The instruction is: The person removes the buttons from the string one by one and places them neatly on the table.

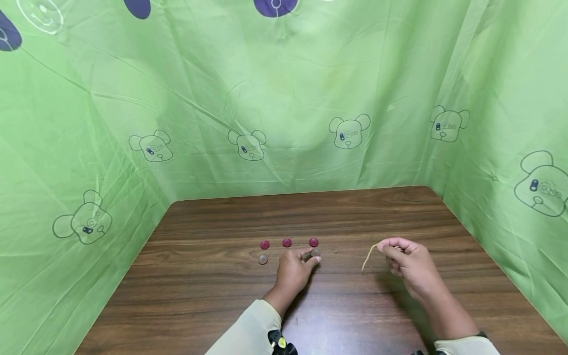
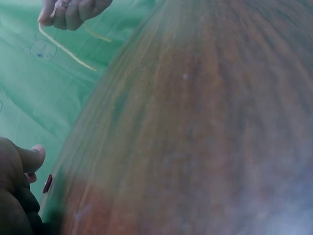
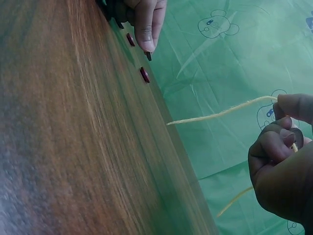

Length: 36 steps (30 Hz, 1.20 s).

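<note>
My left hand (image 1: pixel 294 271) pinches a grey-brown button (image 1: pixel 315 253) between thumb and finger, at the table's surface. In the right wrist view that button (image 3: pixel 149 56) shows as a dark edge under the fingertips. Right of it, my right hand (image 1: pixel 410 264) is raised above the table and pinches a yellow cord (image 1: pixel 368 257), one end hanging free. Another length of the cord (image 3: pixel 234 200) hangs below that hand. Within its curled fingers sits a round grey piece (image 3: pixel 297 136), partly hidden; it looks like a button.
Three dark red buttons, left (image 1: pixel 264 244), middle (image 1: pixel 287 242) and right (image 1: pixel 313 242), lie in a row beyond my left hand. A second grey-brown button (image 1: pixel 263 259) lies left of it. Green printed cloth (image 1: pixel 288 167) surrounds the wooden table (image 1: pixel 199 276) at back and sides.
</note>
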Available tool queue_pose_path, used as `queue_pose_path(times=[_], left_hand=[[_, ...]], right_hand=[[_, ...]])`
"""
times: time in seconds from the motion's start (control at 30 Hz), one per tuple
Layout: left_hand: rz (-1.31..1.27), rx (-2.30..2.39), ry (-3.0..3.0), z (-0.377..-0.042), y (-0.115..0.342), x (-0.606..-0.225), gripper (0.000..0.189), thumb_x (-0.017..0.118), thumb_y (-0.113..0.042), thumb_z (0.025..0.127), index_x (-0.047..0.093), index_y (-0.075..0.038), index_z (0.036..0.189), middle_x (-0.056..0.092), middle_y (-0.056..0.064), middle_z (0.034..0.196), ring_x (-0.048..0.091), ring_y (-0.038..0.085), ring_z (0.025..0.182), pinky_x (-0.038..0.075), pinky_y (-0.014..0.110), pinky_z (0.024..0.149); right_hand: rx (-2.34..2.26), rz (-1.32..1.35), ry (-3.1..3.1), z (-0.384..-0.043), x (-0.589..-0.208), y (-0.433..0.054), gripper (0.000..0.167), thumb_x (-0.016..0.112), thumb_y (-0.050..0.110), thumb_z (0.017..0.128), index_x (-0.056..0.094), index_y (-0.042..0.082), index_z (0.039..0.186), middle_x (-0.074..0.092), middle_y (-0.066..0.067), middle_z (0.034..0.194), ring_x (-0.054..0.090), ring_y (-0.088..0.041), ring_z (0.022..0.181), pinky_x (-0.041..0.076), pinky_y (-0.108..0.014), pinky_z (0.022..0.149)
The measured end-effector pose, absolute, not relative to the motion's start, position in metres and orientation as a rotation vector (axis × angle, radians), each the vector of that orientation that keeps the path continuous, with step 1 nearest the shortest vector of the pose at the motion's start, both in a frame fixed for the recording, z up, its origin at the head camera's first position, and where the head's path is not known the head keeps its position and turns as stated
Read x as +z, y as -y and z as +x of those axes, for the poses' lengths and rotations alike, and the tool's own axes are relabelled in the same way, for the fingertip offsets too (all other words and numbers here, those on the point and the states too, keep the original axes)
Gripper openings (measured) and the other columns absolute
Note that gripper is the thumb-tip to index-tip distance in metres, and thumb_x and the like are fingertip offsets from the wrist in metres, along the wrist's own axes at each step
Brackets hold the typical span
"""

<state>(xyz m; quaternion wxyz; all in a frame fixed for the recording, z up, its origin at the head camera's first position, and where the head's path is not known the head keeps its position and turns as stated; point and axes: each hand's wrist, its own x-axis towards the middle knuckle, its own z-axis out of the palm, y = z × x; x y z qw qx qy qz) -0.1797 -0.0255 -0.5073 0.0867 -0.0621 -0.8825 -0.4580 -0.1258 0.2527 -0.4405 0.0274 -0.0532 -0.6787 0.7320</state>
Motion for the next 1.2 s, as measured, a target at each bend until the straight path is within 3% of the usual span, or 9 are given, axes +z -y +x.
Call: queue_pose_path(times=[0.33,0.6,0.7,0.83,0.97,1.2], left_hand=[[-0.172,-1.297,2.653,-0.1812,0.0232,-0.5069,0.031,0.092,-0.025,0.088,0.086,-0.011,0.116,0.083,0.010,0.116,0.079,0.030,0.113,0.064,0.049,0.090],[-0.153,-1.187,2.712,-0.1793,0.0211,-0.5065,0.030,0.091,-0.028,0.089,0.087,-0.018,0.117,0.084,0.005,0.118,0.080,0.029,0.112,0.064,0.048,0.084],[-0.135,-1.173,2.723,-0.1794,0.0203,-0.5058,0.025,0.091,-0.028,0.089,0.088,-0.020,0.112,0.085,0.002,0.112,0.081,0.027,0.107,0.063,0.046,0.079],[-0.145,-1.142,2.740,-0.1810,0.0184,-0.5047,0.007,0.090,-0.028,0.089,0.087,-0.025,0.094,0.083,-0.004,0.096,0.079,0.021,0.092,0.058,0.041,0.069],[-0.162,-1.103,2.747,-0.1810,0.0184,-0.5037,0.011,0.091,-0.026,0.087,0.082,-0.027,0.082,0.080,-0.007,0.086,0.074,0.017,0.082,0.051,0.037,0.061],[-0.127,-1.055,2.776,-0.1813,0.0163,-0.5027,0.009,0.092,-0.029,0.086,0.084,-0.026,0.086,0.082,-0.005,0.091,0.078,0.022,0.088,0.055,0.040,0.064]], right_hand=[[2.323,-0.143,2.009,-0.1223,-0.4423,-0.2528,0.019,0.070,0.004,0.104,0.079,0.014,0.091,0.052,0.010,0.070,0.045,-0.004,0.059,0.032,-0.023,0.052],[2.328,-0.136,2.023,-0.1233,-0.4470,-0.2531,0.017,0.070,0.003,0.104,0.080,0.013,0.093,0.053,0.010,0.071,0.045,-0.004,0.060,0.035,-0.021,0.051],[2.328,-0.132,2.028,-0.1238,-0.4488,-0.2521,0.017,0.071,0.003,0.104,0.080,0.013,0.094,0.054,0.010,0.072,0.045,-0.004,0.060,0.035,-0.021,0.051],[2.325,-0.136,2.026,-0.1236,-0.4497,-0.2517,0.015,0.071,0.003,0.103,0.080,0.011,0.095,0.055,0.010,0.073,0.045,-0.004,0.060,0.036,-0.021,0.051],[2.325,-0.153,2.023,-0.1235,-0.4498,-0.2506,0.015,0.071,0.003,0.103,0.080,0.011,0.094,0.054,0.010,0.072,0.045,-0.004,0.060,0.035,-0.021,0.052],[2.327,-0.155,2.016,-0.1237,-0.4502,-0.2509,0.016,0.071,0.004,0.104,0.079,0.012,0.094,0.053,0.009,0.072,0.045,-0.004,0.059,0.033,-0.022,0.052]])
